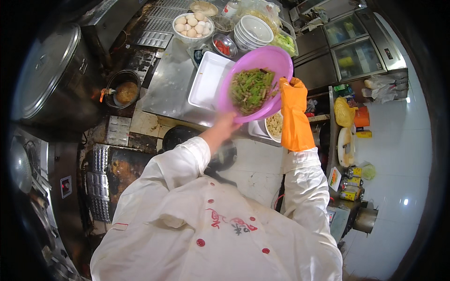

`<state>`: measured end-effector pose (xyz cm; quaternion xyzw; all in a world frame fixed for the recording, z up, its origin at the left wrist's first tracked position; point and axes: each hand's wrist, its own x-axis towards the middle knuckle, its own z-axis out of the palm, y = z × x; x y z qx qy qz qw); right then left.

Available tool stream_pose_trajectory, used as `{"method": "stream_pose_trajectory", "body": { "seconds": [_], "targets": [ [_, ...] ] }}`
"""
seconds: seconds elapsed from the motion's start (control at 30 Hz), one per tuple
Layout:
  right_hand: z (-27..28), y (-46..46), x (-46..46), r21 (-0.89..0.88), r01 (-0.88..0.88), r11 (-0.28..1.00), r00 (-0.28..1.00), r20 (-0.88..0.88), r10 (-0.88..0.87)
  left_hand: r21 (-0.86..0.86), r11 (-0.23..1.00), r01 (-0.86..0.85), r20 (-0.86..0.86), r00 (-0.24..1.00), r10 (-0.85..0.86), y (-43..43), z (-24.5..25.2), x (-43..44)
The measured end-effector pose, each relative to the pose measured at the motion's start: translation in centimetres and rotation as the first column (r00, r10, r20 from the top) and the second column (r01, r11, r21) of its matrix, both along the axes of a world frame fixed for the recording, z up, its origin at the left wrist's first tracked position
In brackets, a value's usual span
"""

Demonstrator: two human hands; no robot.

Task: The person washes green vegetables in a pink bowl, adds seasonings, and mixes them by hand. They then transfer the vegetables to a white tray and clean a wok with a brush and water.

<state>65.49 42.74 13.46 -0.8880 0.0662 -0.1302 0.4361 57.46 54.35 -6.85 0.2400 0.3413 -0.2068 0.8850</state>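
My bare left hand (224,127) grips the near rim of a pink plastic basin (283,58). In an orange rubber glove, my right hand (294,109) is closed at the basin's right rim; its fingertips are hidden. Chopped green vegetable pieces (251,89) lie inside the basin, slightly blurred along their left side. The basin is held tilted above the steel table and overlaps the right part of a white rectangular tray (208,79). Below the basin's near right side, a white bowl of pale shredded food (274,124) is partly covered by the glove.
A basket of eggs (192,26), a metal bowl of cut red peppers (224,45) and stacked white bowls (255,30) occupy the steel table's (165,87) far side. A large lidded pot (49,70) stands left. A side counter at right holds cans (351,182) and a cutting board (346,147).
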Motion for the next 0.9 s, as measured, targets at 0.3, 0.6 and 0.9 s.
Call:
{"method": "stream_pose_trajectory", "body": {
  "seconds": [0.3,0.6,0.9],
  "targets": [
    [-0.4,6.1,1.3,-0.287,-0.061,0.956,0.998,-0.014,0.060,-0.121,0.990,0.069,0.008,0.998,-0.068,2.2,-0.2,2.8],
    [-1.1,8.5,0.7,-0.360,-0.056,0.931,0.993,0.075,0.089,-0.142,0.988,0.065,0.029,0.998,-0.062,2.6,0.0,4.1],
    [0.7,11.7,-2.7,-0.381,-0.146,0.913,0.981,0.060,0.182,-0.245,0.970,-0.007,0.090,0.995,0.030,4.6,0.7,3.2]
  ]
}}
